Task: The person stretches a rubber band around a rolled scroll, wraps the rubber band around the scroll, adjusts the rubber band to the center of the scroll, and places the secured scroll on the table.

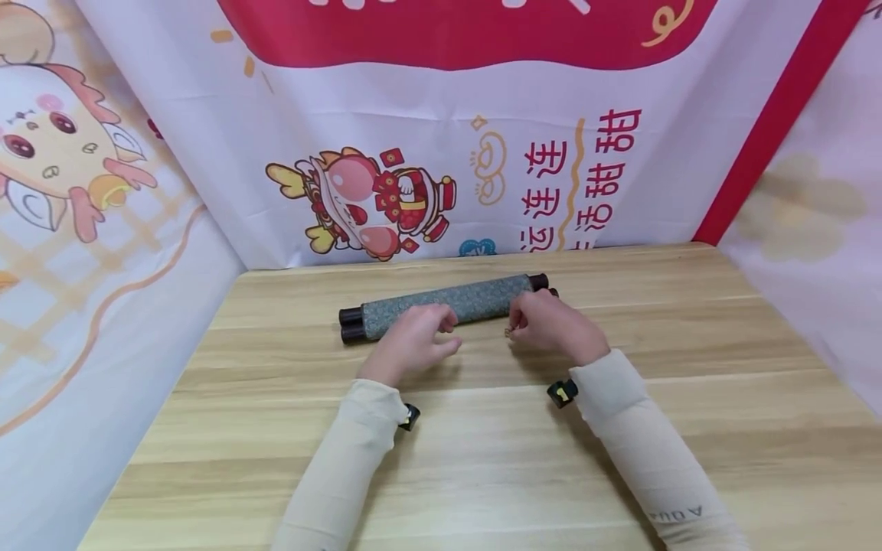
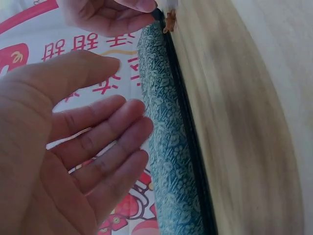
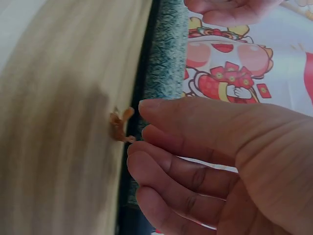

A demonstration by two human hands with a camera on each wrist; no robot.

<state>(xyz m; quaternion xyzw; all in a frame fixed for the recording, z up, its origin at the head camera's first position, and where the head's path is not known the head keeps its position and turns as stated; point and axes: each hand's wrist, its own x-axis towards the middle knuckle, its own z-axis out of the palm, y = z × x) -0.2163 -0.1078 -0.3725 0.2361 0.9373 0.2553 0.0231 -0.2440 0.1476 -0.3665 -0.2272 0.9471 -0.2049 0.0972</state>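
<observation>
A rolled hanging scroll with a teal patterned backing lies across the back of the table, dark rod ends jutting from it. My right hand is near its right end, fingers curled. At those fingertips is a small brown looped cord, apparently pinched; the exact contact is unclear in the right wrist view. My left hand hovers at the near side of the scroll, left of its middle. In the left wrist view, the left fingers are loosely spread, with nothing between them and the thumb.
The pale wood-grain table extends toward me and to both sides. Behind it hangs a printed white and red cloth; another printed cloth runs along the left. Each wrist wears a dark band, the right one marked in yellow.
</observation>
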